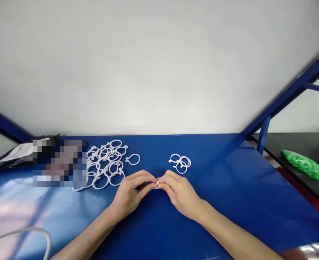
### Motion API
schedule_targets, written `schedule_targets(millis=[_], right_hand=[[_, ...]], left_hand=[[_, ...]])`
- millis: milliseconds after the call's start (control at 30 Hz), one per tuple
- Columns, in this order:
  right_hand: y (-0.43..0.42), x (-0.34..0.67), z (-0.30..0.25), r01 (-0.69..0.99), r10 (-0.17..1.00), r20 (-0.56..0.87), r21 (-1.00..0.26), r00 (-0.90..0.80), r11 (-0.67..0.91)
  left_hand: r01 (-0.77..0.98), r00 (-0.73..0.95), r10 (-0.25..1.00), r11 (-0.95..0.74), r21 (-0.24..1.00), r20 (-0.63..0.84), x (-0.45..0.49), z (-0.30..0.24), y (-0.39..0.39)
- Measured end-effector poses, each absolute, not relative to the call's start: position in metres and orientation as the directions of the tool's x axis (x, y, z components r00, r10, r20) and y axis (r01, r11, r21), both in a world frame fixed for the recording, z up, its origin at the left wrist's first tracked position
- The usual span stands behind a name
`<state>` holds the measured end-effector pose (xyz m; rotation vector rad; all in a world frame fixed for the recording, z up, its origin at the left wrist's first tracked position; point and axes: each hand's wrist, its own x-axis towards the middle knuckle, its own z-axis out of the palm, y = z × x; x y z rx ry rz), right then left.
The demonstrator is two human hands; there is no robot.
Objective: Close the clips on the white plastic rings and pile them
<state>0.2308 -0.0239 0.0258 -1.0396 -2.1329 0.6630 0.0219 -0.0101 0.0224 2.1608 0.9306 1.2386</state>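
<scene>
Head view: two hands working one white plastic ring (pixel 157 183) over a blue table (pixel 230 187).

The left hand (pixel 128 196) and right hand (pixel 179 193) meet fingertip to fingertip, thumbs and forefingers closed on the ring from either side. It sits low over the table near the front centre. Judged by the groups, the work is at an early stage. The small cluster (pixel 180 163) just beyond the right hand holds about three rings. The tangled heap (pixel 105 162) beyond the left hand holds perhaps twenty, too interlaced for an exact count. One single ring (pixel 133 159) lies just right of the heap, apart from it. Also visible are one black bag (pixel 15 155) at far left, one white cable (pixel 40 234) at the near left edge, and one green bag (pixel 303 165) on a neighbouring bench.
</scene>
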Motion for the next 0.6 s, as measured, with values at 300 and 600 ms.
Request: schedule_targets(millis=[300,600], right_hand=[[-0.027,0.229,0.028,0.483,0.818,0.365,-0.671,-0.445,0.562],[-0.015,0.231,0.021,0.622,0.807,0.436,-0.517,-0.399,0.587]], left_hand=[[0.282,0.328,0.726,-0.686,0.671,0.605,0.024,0.019,-0.013],[0.548,0.442,0.673,-0.726,0.416,0.592,0.008,0.019,0.006]])
